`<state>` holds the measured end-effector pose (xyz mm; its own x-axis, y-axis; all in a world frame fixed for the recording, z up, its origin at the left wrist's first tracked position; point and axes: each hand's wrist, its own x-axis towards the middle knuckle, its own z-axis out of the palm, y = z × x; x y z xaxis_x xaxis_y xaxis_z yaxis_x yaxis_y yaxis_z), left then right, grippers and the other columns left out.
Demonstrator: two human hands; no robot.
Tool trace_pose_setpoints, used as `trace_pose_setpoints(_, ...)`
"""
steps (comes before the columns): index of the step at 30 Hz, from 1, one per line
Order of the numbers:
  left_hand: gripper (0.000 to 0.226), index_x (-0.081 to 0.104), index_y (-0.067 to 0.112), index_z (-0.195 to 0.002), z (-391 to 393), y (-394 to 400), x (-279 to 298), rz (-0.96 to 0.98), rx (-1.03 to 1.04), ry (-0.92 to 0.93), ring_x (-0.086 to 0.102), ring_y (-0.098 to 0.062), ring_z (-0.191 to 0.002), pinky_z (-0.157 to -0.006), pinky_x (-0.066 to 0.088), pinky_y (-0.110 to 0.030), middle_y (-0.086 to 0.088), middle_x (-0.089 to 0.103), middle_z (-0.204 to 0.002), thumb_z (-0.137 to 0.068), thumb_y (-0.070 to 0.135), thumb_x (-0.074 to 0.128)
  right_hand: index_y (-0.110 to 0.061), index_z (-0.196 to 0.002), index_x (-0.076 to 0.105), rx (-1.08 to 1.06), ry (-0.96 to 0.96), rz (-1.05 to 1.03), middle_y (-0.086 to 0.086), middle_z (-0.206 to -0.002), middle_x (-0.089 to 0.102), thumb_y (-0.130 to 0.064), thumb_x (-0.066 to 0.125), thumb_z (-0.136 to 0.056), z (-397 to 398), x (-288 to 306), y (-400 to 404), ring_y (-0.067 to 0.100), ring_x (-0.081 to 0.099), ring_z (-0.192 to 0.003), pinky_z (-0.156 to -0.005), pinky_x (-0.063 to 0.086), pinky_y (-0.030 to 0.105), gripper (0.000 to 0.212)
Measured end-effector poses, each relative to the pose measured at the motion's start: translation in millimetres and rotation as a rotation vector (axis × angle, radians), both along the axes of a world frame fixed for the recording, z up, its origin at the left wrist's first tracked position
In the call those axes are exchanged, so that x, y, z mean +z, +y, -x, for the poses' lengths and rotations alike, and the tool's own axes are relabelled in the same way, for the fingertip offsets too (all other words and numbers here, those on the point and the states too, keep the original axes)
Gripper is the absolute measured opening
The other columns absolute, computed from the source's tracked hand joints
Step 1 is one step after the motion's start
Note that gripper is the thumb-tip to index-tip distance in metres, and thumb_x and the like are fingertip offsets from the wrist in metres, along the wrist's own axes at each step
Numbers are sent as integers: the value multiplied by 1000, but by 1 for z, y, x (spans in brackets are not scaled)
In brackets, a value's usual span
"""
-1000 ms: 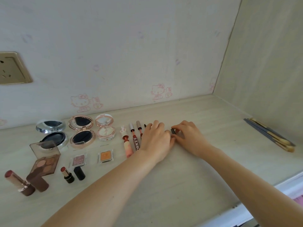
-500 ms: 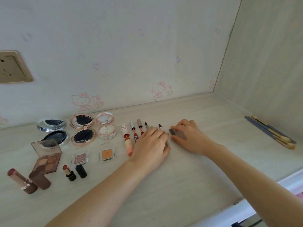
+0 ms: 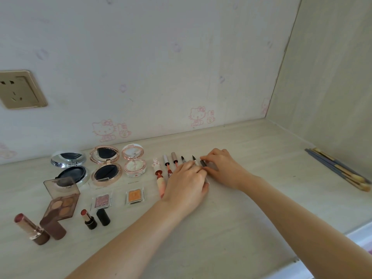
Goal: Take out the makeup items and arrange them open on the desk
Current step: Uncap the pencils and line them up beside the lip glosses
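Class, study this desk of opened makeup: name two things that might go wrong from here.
1. The left hand lies over the row of uncapped pens; it may smear or roll them.
2. The uncapped lipstick stands upright near the left forearm and could topple if the arm sweeps back.

Head view, down onto desk (image 3: 231, 228)

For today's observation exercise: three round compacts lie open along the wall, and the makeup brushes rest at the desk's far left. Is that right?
Not quite. The head view shows the makeup brushes at the desk's far right, beside the side panel. The three round compacts do lie open along the wall.
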<state>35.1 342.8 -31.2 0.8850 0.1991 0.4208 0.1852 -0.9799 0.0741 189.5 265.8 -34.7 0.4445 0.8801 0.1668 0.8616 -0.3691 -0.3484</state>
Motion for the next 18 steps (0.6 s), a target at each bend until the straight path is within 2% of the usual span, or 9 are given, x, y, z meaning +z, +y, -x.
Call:
trace_pose_setpoints(10,27,64,20,-109,0,-1,1,32,4,-20,46,-11,-116,-100,31,-24,10,62,-116,-91,31,47,-21,-135,51,0,9,-20,2,-123,54,-35,52,-95,-4,-1,-3,25,42,-110,-96,31,25,42)
trace_pose_setpoints(18,29,64,19,-112,-4,-7,1,45,-1,16,46,-14,-117,-97,39,-29,8,63,-115,-91,29,47,-16,-132,54,-52,-5,-49,2,-122,59,-25,53,-96,-9,12,-39,20,52,-114,-95,32,20,38)
